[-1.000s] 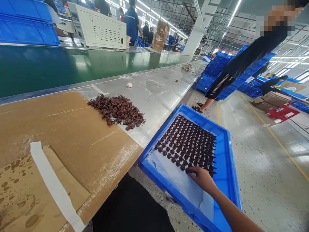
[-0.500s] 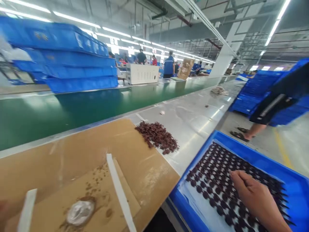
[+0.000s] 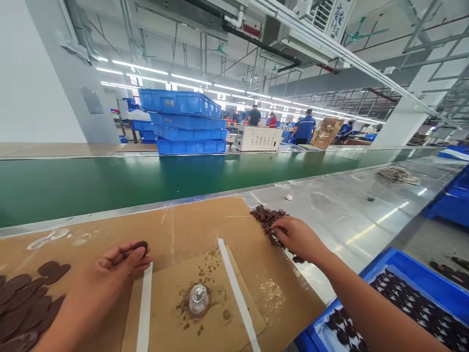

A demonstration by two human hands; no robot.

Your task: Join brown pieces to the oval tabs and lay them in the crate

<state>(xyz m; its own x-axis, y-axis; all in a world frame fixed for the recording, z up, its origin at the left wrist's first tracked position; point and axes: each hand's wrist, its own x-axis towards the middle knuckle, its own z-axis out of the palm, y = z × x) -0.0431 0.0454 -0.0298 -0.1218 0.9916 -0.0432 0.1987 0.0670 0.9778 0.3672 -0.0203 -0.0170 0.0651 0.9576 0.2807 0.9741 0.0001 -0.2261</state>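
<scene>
My left hand (image 3: pixel 110 274) holds a flat dark brown disc (image 3: pixel 141 247) between thumb and fingers, above the brown board (image 3: pixel 198 220). More such discs (image 3: pixel 25 308) lie in a loose pile beside my left forearm. My right hand (image 3: pixel 296 234) reaches to a heap of small, thin, dark brown pieces (image 3: pixel 266 217) at the board's far right corner. Its thumb and fingers are pinched together at the heap; what is between them is hidden. Between the hands, a shiny clear round lump (image 3: pixel 200 299) sits on a taped brown sheet (image 3: pixel 172 313), amid brown smears.
At the lower right, a blue tray (image 3: pixel 311 337) holds rows of dark brown pieces on a white liner. A green conveyor belt (image 3: pixel 110 181) runs behind the board. Stacked blue crates (image 3: pixel 190 122) and a white metal box (image 3: pixel 260 138) stand beyond it. A cloth (image 3: pixel 399 174) lies on the metal table.
The view has swung left. My right hand has moved from over the blue tray to the heap of small pieces. My left hand has come into view with a disc.
</scene>
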